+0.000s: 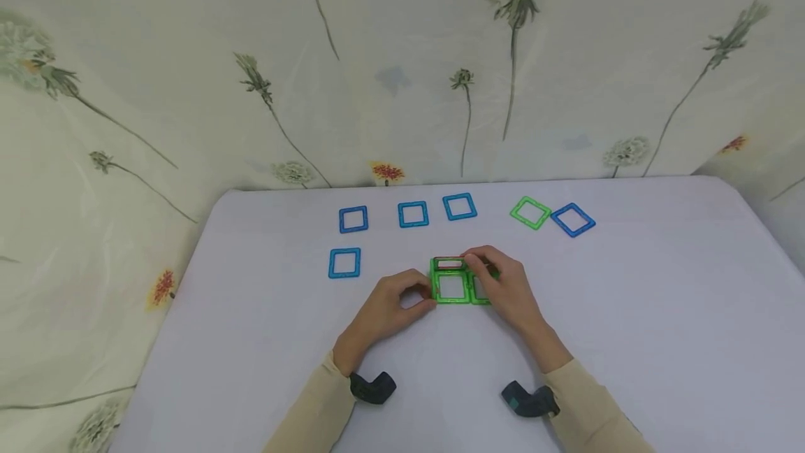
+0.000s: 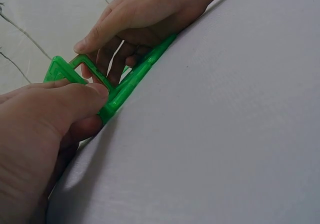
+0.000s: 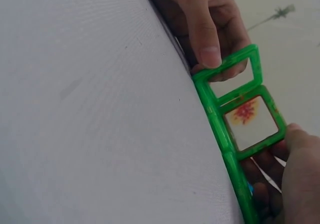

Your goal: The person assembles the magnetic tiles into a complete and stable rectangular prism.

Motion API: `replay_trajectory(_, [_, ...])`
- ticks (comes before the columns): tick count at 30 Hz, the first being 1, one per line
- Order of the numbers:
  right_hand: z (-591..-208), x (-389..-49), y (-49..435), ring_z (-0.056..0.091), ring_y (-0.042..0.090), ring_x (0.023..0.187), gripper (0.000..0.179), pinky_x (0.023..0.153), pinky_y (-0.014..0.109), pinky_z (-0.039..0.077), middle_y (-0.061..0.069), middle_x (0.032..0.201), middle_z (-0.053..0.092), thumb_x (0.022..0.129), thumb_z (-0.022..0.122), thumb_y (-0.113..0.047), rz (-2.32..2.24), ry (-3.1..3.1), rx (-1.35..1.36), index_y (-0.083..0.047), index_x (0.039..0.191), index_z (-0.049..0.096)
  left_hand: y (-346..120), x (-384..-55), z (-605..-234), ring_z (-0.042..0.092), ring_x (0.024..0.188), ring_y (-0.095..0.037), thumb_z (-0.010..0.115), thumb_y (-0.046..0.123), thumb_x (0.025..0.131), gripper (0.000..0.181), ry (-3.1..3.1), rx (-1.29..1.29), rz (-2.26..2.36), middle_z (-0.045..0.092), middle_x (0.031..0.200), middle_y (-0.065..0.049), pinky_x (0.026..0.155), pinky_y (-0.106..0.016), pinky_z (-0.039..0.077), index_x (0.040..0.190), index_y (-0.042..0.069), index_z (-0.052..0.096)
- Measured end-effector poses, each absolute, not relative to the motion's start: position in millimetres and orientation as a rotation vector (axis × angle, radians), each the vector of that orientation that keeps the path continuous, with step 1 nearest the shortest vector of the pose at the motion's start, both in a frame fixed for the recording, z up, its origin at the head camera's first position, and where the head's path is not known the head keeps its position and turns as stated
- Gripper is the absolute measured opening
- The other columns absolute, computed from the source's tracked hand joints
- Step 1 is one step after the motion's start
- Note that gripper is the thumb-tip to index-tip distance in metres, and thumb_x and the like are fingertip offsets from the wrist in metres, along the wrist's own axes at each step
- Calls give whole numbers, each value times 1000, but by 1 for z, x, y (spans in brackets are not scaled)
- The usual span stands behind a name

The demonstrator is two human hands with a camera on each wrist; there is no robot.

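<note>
Two green magnetic square tiles lie flat side by side: a left one [image 1: 451, 301] and a right one [image 1: 479, 302], partly covered by my right hand. Along the left one's outer edge stands a green tile [image 3: 256, 64], tilted a little. My left hand [image 1: 393, 303] pinches it between thumb and fingers. At the far edge stands another green tile [image 3: 270, 102] with a reddish inner rim. My right hand [image 1: 508, 291] holds that tile by its right upper corner, thumb on the near side, while its other fingers reach behind, over the right flat tile.
Loose blue square tiles lie at the back left, among them one tile [image 1: 353, 230] and a nearer one [image 1: 344, 275]. At the back right, a light green tile [image 1: 519, 217] touches a dark blue tile [image 1: 583, 229]. A flowered cloth [image 1: 390, 89] hangs behind the white table [image 1: 251, 341].
</note>
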State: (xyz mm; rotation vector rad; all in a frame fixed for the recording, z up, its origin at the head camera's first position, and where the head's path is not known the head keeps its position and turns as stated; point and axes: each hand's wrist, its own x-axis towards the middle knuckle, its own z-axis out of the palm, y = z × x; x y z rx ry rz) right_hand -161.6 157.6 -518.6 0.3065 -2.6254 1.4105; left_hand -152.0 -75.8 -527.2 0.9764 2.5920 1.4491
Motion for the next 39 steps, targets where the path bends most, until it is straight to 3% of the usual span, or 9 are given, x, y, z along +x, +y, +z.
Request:
replay_trajectory(14, [-515,-164,152,59,7,87,25,76,18,47,-5,98,68,95,52,-40,1496,-2626,294,-22,106,65,-80,-150,-530,56,89,-2,70,17,85,21,2630,958,1449,64,95,10,83,-21,50,105,17,64])
replay_trajectory(29, [-513,-163,156,60,9,96,29,85,21,46,-6,102,68,96,47,-45,1521,-2663,254,-23,107,64,-78,-152,-528,57,89,-4,70,20,85,22,2601,977,1472,64,96,9,83,-21,50,106,18,63])
replay_trajectory(39, [-491,-158,157,60,24,102,36,86,33,50,10,107,67,103,37,-30,1684,-2613,214,-6,111,62,-76,-154,-530,57,90,-2,70,20,86,23,2594,1016,1445,64,98,10,85,-20,50,107,21,62])
